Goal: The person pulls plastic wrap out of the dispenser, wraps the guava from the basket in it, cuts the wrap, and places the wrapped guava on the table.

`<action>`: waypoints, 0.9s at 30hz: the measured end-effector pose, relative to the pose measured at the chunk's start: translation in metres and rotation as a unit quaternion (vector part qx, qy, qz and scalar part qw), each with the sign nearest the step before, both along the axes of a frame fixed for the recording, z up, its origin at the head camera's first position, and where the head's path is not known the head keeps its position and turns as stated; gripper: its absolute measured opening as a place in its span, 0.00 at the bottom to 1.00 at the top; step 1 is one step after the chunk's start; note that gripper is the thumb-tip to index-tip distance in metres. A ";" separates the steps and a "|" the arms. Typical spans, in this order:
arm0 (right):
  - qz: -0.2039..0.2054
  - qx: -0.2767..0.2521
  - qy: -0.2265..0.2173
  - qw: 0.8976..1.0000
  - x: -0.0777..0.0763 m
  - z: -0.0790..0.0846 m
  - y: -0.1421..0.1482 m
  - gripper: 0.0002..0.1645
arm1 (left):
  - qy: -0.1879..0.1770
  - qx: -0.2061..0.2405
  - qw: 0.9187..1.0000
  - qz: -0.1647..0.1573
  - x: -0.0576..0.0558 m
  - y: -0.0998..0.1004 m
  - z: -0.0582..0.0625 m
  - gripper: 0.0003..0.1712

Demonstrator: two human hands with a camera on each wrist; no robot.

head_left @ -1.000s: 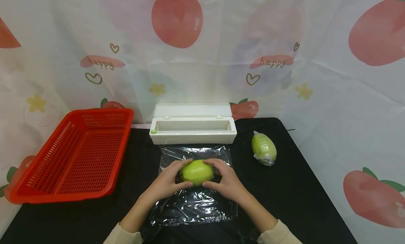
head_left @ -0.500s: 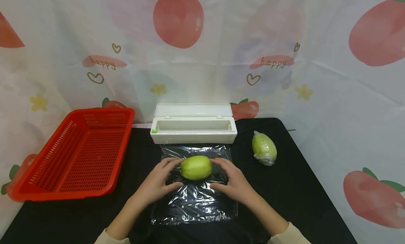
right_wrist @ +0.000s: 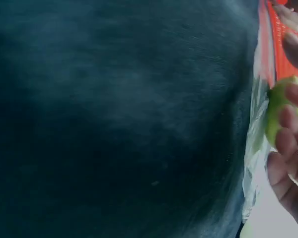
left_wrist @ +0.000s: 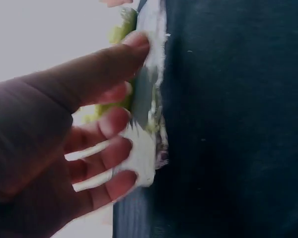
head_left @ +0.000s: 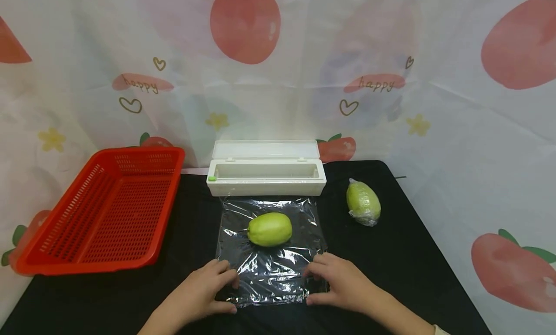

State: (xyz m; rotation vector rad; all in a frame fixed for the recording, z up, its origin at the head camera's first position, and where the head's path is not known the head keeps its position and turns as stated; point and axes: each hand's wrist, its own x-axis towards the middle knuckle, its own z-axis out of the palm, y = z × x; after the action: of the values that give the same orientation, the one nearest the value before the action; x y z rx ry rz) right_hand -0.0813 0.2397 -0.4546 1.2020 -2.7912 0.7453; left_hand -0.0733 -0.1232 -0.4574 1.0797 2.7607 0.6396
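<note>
A green oval fruit (head_left: 270, 229) lies on a square sheet of clear cling film (head_left: 260, 277) spread over the black table. My left hand (head_left: 201, 291) hovers at the film's near left corner, fingers loosely bent and thumb apart. Across from it, my right hand (head_left: 343, 282) is at the near right corner, its thumb and fingers also spread. The left wrist view has my left hand (left_wrist: 54, 129) beside the film's edge (left_wrist: 159, 124) with a gap between thumb and fingers. In the right wrist view, my right hand's fingertips (right_wrist: 283, 141) overlap the fruit (right_wrist: 273, 119).
A white cling film box (head_left: 266, 188) with its lid up stands behind the sheet. On the right is another green fruit (head_left: 363, 202), wrapped in film. A red plastic basket (head_left: 158, 229) takes up the left side. Patterned cloth (head_left: 278, 108) hangs behind the table.
Both hands have let go of the fruit and drawn back toward me, apart, to the film's near corners. The fruit stays on the film, slightly farther back than at first.
</note>
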 end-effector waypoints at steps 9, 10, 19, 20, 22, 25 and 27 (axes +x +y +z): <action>0.041 0.066 0.028 0.997 0.010 -0.008 0.008 0.16 | -0.017 -0.028 0.999 -0.016 0.005 -0.008 -0.007 0.11; 0.038 0.060 0.038 0.997 0.011 -0.009 0.007 0.14 | -0.014 -0.021 1.000 -0.014 0.005 -0.009 -0.008 0.08; -0.001 -0.018 0.151 0.988 0.010 -0.004 0.006 0.13 | 0.032 0.030 0.999 0.027 0.001 -0.014 0.004 0.05; -0.009 -0.023 0.156 0.987 0.008 0.000 0.006 0.13 | 0.035 0.030 0.998 0.036 -0.001 -0.014 0.009 0.05; -0.029 -0.027 0.164 0.986 0.001 0.008 0.005 0.12 | 0.057 0.032 0.996 0.053 -0.007 -0.013 0.019 0.06; -0.052 -0.032 0.183 0.981 -0.012 0.023 0.002 0.10 | 0.102 0.034 0.992 0.071 -0.018 -0.011 0.035 0.06; -0.066 -0.032 0.195 0.978 -0.022 0.031 0.000 0.09 | 0.130 0.040 0.987 0.083 -0.025 -0.008 0.043 0.07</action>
State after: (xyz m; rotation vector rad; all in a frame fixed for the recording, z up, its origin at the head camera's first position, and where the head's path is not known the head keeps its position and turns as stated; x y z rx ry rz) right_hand -0.1037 0.2398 -0.4234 1.0117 -2.4737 0.5167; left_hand -0.0987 -0.1316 -0.4140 1.0216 3.0997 0.6772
